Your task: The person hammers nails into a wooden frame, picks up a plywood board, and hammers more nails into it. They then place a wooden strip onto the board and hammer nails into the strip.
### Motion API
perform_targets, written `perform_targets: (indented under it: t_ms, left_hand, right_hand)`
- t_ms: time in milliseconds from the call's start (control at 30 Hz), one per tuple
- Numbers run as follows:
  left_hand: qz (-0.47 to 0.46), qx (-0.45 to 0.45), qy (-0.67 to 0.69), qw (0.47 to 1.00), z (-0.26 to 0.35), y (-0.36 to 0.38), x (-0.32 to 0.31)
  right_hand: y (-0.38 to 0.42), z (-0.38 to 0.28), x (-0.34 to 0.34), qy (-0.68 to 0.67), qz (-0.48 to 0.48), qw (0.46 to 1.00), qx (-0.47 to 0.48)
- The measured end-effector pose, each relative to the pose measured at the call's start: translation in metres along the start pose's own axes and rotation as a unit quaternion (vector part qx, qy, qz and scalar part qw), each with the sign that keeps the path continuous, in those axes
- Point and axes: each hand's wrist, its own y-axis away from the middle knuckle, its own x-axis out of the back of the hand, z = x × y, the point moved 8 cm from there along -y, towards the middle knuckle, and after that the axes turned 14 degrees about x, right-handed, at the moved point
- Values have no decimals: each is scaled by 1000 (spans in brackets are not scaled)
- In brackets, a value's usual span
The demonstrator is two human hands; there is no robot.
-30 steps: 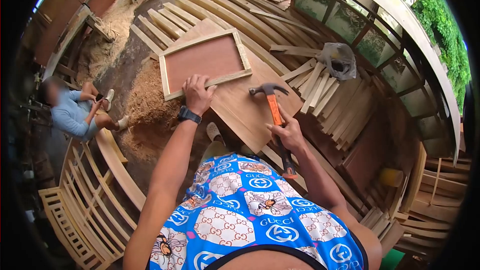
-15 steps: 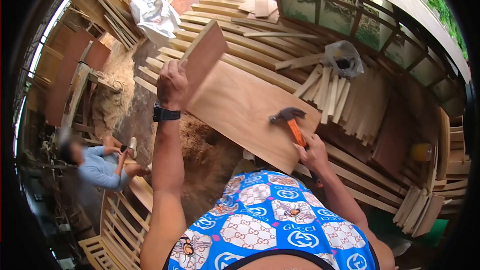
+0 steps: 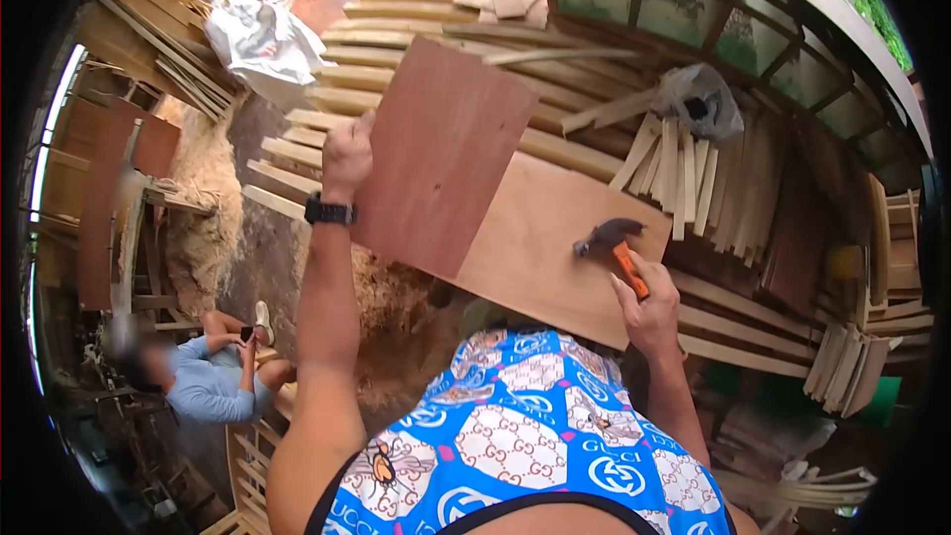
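Observation:
My left hand (image 3: 349, 154), with a black watch at the wrist, grips the left edge of a reddish-brown wooden panel (image 3: 446, 149). That panel is tilted over the left part of a lighter plywood board (image 3: 560, 248). In my right hand (image 3: 651, 312) is a hammer (image 3: 624, 256) with an orange handle and a dark claw head, held just above the right part of the light board. Beneath the boards lie rows of long wooden strips (image 3: 362, 76).
A seated person (image 3: 213, 376) in a light blue top is at the lower left. A white sack (image 3: 263, 40) stands at the upper left. Short slats (image 3: 684, 173) and a clear plastic bag (image 3: 701, 104) lie right of the board. Sawdust (image 3: 213, 228) covers the ground.
The reddish panel has swung from a steep, nearly edge-on position to show its broad face, lower over the light board. The hammer and my right hand have shifted right in view.

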Motion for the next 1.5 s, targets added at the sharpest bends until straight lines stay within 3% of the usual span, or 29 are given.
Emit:
perform_targets:
  t_ms: [67,100,167,200,267,367,467,500,567,667,700,767,900,933,967,1067,1133,1167,1200,1267,1300,1500]
  left_hand:
    - [-107,41,196,974,10,1,-25]
    - [-112,44,196,973,14,-3,-34]
    - [-255,146,382,876,17,1,-74]
    - [-268,151,378,873,42,24,-90]
    - [-374,206,464,776,52,39,-118]
    - [-354,204,505,760,77,54,-136]
    - [-451,234,493,706,94,78,-170]
    - [-427,264,503,703,102,88,-176]
    - [-466,272,445,715,80,105,-193]
    - [-483,194,371,769,90,119,-213]
    - [-526,197,412,718,119,150,-196]
    - [-589,176,410,674,102,178,-202]
    - [-655,124,331,668,102,227,-190]
    - [-675,83,298,670,107,238,-185]
    - [-715,101,273,635,107,251,-180]
    - [-744,33,199,637,107,269,-177]
    - [-722,13,155,675,105,269,-177]
    - [-706,20,163,689,101,266,-180]
    - [-717,6,159,679,102,269,-182]
    - [-672,-2,169,721,102,259,-182]
    - [-667,-7,165,727,103,259,-182]
    - [-638,-9,177,750,113,279,-184]
  right_hand:
    - [1,-4,-28,-211,-69,962,-158]
    - [2,-10,-40,-296,-85,927,-213]
    - [-2,-20,-50,-325,-79,916,-222]
    - [3,-13,-30,-355,-71,906,-219]
    - [-10,-24,-40,-390,-82,887,-233]
    - [-20,-29,-58,-605,-23,751,-265]
    - [-35,-34,-62,-607,29,751,-256]
    - [-40,-36,-60,-602,100,747,-262]
    - [-23,-34,-56,-599,112,730,-311]
    - [-23,-11,-20,-592,175,733,-285]
    - [-6,-3,-17,-581,183,733,-302]
    - [21,0,3,-558,219,740,-304]
    - [64,-6,21,-559,248,727,-312]
    - [71,-5,29,-550,269,728,-308]
    - [81,-4,36,-549,299,716,-311]
    - [112,5,61,-527,393,690,-303]
    - [125,14,76,-555,490,618,-264]
    - [133,19,85,-535,524,611,-259]
    - [147,27,94,-522,539,610,-253]
    - [172,47,103,-494,525,631,-288]
    - [169,41,123,-446,605,599,-276]
    - [243,77,214,-319,675,618,-244]
